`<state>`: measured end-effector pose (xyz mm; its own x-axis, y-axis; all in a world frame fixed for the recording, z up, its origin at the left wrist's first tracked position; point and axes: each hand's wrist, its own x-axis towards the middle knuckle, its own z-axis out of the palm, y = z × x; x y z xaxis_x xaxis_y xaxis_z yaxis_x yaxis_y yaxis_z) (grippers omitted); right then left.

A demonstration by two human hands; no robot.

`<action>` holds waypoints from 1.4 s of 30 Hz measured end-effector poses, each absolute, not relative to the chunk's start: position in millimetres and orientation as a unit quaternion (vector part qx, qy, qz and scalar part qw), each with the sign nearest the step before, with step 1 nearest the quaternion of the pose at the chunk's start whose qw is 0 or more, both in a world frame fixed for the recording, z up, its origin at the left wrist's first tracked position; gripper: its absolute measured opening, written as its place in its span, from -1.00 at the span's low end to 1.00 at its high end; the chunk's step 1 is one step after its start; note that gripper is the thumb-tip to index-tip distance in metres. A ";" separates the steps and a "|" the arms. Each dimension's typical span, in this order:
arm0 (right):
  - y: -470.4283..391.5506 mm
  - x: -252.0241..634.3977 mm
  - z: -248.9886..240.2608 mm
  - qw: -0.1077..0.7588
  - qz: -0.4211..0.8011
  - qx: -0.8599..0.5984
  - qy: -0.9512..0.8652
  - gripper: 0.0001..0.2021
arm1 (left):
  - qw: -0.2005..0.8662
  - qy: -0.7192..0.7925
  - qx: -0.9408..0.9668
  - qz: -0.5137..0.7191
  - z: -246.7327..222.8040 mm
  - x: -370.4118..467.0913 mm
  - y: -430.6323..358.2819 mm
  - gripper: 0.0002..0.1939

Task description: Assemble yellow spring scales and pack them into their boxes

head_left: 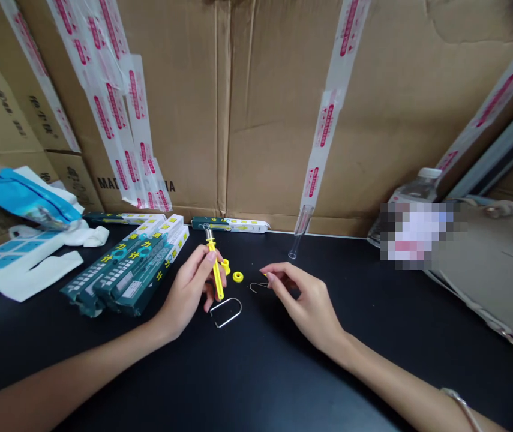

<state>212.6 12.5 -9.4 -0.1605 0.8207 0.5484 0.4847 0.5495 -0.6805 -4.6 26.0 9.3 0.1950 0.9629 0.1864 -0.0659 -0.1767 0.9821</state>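
My left hand (196,275) is closed around a slim yellow plastic rod (216,273) with a metal coil or sleeve (210,233) at its top. Between the fingertips of my right hand (303,294) is a wire hook (256,287) with a bit of yellow at its end, mostly covered by the fingers. On the black table between the hands lies a yellow ring cap (237,276). Another yellow cap (225,266) shows just beside my left fingers. Below them rests a bent metal wire loop (226,313). A clear tube (301,231) leans on the cardboard behind.
Several dark green and white boxes (125,270) lie to the left, and another box (231,225) lies along the cardboard wall (274,120). Blue and white packaging (26,198) sits at far left. A plastic bottle (418,189) and a beige bag (494,264) stand on the right.
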 end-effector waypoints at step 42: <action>22.3 229.8 -22.6 0.345 0.112 -0.519 -0.774 -0.85 | 0.456 0.401 0.651 0.455 -0.6 -7.1 29.2 -0.68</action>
